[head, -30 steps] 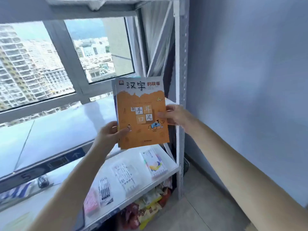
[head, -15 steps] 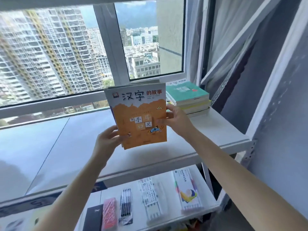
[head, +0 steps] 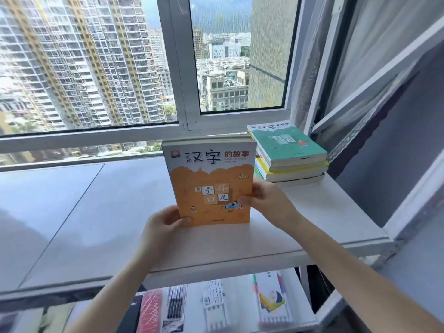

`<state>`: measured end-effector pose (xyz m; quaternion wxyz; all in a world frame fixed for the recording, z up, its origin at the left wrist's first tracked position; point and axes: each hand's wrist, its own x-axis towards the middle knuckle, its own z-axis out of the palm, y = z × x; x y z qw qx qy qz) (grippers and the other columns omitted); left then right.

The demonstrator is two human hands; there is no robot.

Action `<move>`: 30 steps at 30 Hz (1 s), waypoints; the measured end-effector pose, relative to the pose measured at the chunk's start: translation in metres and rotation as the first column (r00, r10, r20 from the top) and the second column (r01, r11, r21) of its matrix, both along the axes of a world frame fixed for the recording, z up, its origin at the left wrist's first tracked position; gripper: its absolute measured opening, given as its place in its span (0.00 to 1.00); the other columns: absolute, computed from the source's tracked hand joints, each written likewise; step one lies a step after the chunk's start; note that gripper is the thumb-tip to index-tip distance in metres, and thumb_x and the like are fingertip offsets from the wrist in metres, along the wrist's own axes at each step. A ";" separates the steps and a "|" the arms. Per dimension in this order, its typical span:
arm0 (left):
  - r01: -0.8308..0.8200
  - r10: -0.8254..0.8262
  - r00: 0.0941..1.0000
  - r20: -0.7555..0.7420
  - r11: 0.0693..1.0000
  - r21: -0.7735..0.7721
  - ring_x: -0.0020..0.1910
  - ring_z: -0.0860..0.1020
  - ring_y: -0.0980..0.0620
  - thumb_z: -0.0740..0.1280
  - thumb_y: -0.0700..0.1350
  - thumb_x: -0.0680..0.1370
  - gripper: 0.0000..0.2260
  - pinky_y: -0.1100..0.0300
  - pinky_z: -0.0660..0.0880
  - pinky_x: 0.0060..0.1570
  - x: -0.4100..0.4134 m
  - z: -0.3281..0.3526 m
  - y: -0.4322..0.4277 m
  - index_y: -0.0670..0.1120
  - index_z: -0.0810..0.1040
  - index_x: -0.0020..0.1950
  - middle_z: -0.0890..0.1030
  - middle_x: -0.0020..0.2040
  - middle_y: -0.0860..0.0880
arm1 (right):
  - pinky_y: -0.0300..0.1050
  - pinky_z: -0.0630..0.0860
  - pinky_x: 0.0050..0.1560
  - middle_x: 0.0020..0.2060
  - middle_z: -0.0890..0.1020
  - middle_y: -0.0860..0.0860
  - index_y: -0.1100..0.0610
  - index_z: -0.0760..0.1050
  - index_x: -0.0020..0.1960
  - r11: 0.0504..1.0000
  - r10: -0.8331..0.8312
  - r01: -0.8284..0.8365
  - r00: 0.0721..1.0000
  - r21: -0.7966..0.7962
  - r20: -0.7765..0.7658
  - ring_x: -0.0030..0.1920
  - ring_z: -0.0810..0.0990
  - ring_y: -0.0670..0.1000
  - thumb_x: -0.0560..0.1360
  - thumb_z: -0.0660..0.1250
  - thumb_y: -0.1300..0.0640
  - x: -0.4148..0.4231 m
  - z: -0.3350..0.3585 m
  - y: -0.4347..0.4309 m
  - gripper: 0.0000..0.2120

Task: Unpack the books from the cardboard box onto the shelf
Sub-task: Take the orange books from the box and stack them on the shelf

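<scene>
left hand (head: pixel 165 221) + right hand (head: pixel 266 200) grip orange book (head: pixel 211 186) upright | over shelf (head: pixel 312 212) | likely to join stack (head: pixel 288 155) at far right

The book (head: pixel 210 186) has an orange cover with a white top band; the stack's top book (head: pixel 287 143) is green.

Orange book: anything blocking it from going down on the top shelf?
Nothing visible. Both hands, left hand and right hand, hold the orange book upright over bare shelf surface; the stack of books sits to its right, by the window corner.
</scene>
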<state>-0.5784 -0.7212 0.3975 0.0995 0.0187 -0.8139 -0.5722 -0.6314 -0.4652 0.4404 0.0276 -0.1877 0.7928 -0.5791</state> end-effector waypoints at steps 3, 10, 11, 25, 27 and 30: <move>-0.005 0.005 1.000 -0.019 0.999 -0.044 0.41 0.82 0.64 0.72 0.36 0.71 0.12 0.76 0.73 0.40 -0.002 0.003 0.000 0.54 0.84 0.46 0.85 0.42 0.61 | 0.48 0.78 0.56 0.49 0.85 0.46 0.55 0.79 0.55 0.999 0.023 -0.022 1.000 -0.028 0.012 0.50 0.83 0.46 0.72 0.70 0.61 -0.004 -0.002 -0.001 0.11; 0.004 -0.009 0.996 0.092 0.998 0.056 0.31 0.80 0.63 0.72 0.37 0.72 0.06 0.73 0.73 0.34 -0.016 0.018 -0.006 0.48 0.84 0.42 0.85 0.34 0.56 | 0.55 0.77 0.57 0.47 0.86 0.47 0.52 0.81 0.50 0.993 -0.049 0.054 0.998 -0.102 0.047 0.49 0.84 0.49 0.73 0.69 0.58 -0.017 0.009 -0.011 0.07; 0.004 -0.017 0.992 0.124 0.994 0.105 0.31 0.81 0.61 0.72 0.37 0.72 0.04 0.72 0.75 0.33 -0.020 0.022 -0.006 0.46 0.83 0.42 0.85 0.33 0.55 | 0.55 0.77 0.57 0.45 0.86 0.48 0.52 0.82 0.48 0.991 -0.076 0.082 0.995 -0.108 0.063 0.48 0.84 0.50 0.72 0.70 0.55 -0.021 0.013 -0.015 0.06; 0.032 -0.218 0.769 0.601 0.952 0.305 0.33 0.84 0.49 0.72 0.40 0.73 0.10 0.68 0.79 0.31 -0.112 0.061 -0.029 0.32 0.79 0.44 0.84 0.35 0.40 | 0.43 0.66 0.49 0.61 0.77 0.58 0.63 0.72 0.62 0.838 -0.396 0.215 0.872 0.502 0.287 0.59 0.76 0.57 0.78 0.61 0.47 -0.126 0.013 -0.063 0.21; 0.054 -0.184 0.773 0.608 0.973 0.226 0.31 0.84 0.51 0.73 0.41 0.72 0.11 0.68 0.79 0.31 -0.117 0.060 -0.029 0.32 0.80 0.45 0.83 0.35 0.41 | 0.44 0.67 0.50 0.61 0.77 0.58 0.62 0.73 0.62 0.825 -0.407 0.228 0.874 0.517 0.265 0.59 0.75 0.57 0.77 0.62 0.47 -0.128 0.012 -0.067 0.21; 0.103 -0.127 0.792 0.598 0.992 0.075 0.29 0.83 0.52 0.73 0.42 0.73 0.12 0.66 0.80 0.38 -0.118 0.058 -0.026 0.33 0.79 0.47 0.82 0.40 0.40 | 0.44 0.69 0.48 0.53 0.79 0.57 0.60 0.75 0.52 0.761 -0.446 0.266 0.877 0.591 0.180 0.55 0.78 0.57 0.77 0.63 0.49 -0.126 0.011 -0.066 0.14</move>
